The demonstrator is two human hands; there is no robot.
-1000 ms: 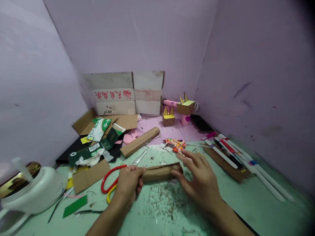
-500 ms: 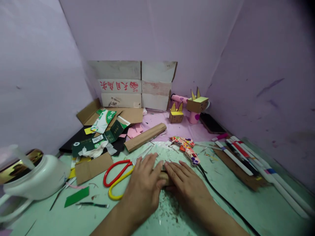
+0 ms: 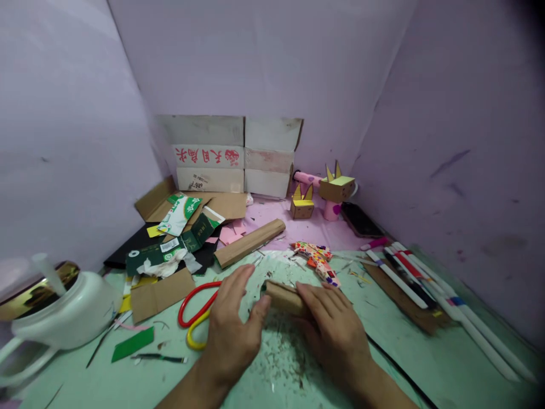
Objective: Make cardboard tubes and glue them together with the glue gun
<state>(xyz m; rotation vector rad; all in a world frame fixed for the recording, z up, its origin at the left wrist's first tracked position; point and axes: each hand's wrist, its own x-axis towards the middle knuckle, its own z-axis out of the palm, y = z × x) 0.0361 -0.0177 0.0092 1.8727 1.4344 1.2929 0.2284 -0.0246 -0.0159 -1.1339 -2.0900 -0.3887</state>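
Observation:
A short rolled piece of brown cardboard [image 3: 281, 297] lies low over the green tabletop, its hollow end facing left. My right hand [image 3: 334, 326] is closed around its right part, with the fingertips on top and the thumb hidden. My left hand [image 3: 232, 324] is open at the other end, fingers stretched forward. Its thumb is at the tube's left end; whether it touches, I cannot tell. Partly behind my left hand are scissors [image 3: 184, 307] with red and yellow handles. Beyond the tube rests a colourfully patterned glue gun [image 3: 317, 261].
A longer folded cardboard strip [image 3: 251, 243] lies ahead. Paper and card scraps [image 3: 164, 301] spread on the left beside a white cup [image 3: 72, 312]. Several markers [image 3: 404, 278] and a phone [image 3: 361, 220] are on the right. Small cardboard animal heads [image 3: 302, 208] stand at the back.
My left hand has come off the cardboard roll and opened to the left. The roll, formerly mostly covered by both hands, now shows its left end, with my right hand still on it.

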